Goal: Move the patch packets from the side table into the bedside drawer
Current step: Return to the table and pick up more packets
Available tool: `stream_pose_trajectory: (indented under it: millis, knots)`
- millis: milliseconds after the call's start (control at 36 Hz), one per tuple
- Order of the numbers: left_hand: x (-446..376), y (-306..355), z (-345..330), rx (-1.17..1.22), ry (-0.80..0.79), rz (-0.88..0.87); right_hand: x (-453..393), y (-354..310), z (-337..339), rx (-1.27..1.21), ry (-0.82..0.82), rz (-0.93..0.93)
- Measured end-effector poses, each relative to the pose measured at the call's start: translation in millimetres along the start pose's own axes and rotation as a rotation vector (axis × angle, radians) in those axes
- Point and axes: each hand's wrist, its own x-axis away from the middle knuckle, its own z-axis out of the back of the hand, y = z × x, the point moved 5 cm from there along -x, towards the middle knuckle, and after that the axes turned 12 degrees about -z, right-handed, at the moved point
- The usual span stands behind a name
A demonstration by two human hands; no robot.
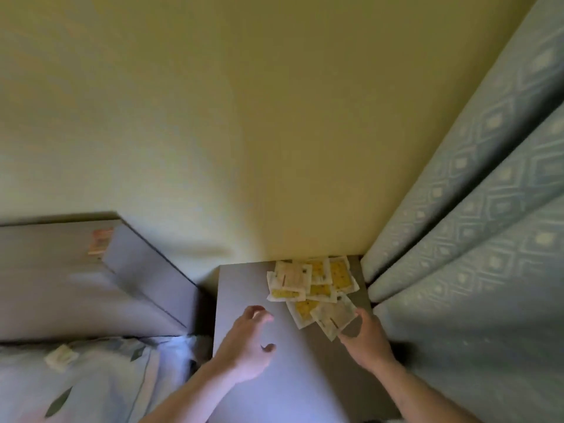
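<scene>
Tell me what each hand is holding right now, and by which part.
The left hand holds nothing. The right hand touches the nearest patch packet at its near corner; a grip cannot be told.

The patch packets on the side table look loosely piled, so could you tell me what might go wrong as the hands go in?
1. The patch packets overlap in a loose fan, so a grab may take only some and scatter the rest.
2. The nearest packet lies by the side table edge beside the curtain; the right hand could nudge it off.
3. The left hand hovers open, clear of the pile, so it gives no support yet.
</scene>
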Motion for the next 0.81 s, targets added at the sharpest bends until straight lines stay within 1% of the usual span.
stream_pose_trajectory:
  millis: [167,222,333,389,472,528,556,694,750,806]
  knots:
    - [-100,-38,-20,-0.044,0.019,0.001,-95,12,-33,0.097,0.091,-0.01]
    - [-125,-50,-24,-0.054,0.038,0.006,-119,18,-46,0.088,0.126,-0.033]
    - [-164,-68,-32,-0.109,0.054,0.003,-138,25,-58,0.159,0.279,-0.085]
    - [-179,-72,-36,-0.134,0.045,0.001,-143,34,-65,0.127,0.264,-0.143]
    - [-195,-75,-40,-0.194,0.006,-0.021,-142,48,-75,0.104,0.112,-0.214]
    - [-199,-74,-45,-0.269,-0.031,-0.061,-137,54,-77,0.095,0.032,-0.196]
    - [-201,-74,-47,-0.301,-0.049,-0.084,-134,56,-74,0.051,0.01,-0.174]
    - [-202,-84,-64,-0.386,-0.17,-0.148,-136,40,-36,-0.215,0.016,-0.103]
    - [-198,-91,-70,-0.416,-0.191,-0.161,-150,25,-22,-0.25,0.038,-0.081]
    - [-190,-97,-74,-0.39,-0.179,-0.156,-172,12,-14,-0.263,0.063,-0.089]
